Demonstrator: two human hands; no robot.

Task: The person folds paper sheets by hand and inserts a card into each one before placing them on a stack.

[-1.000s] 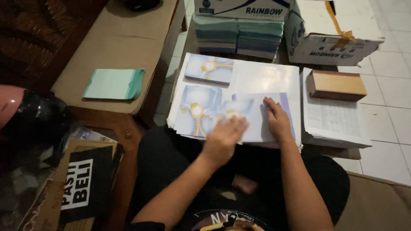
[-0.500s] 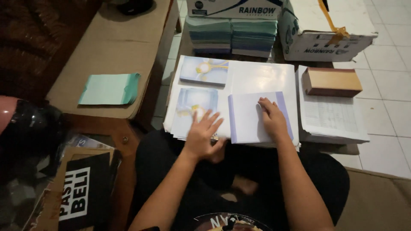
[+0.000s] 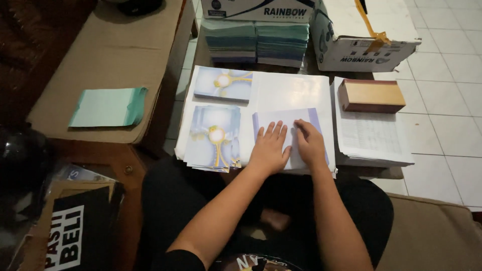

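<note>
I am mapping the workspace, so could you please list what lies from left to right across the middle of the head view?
Flat green paper pad → blue printed card stack with yellow motif → left hand → right hand → brown rectangular box

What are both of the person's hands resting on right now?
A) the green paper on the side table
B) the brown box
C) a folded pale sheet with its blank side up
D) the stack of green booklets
C: the left hand and right hand lie flat, side by side, on the folded pale sheet.
</note>
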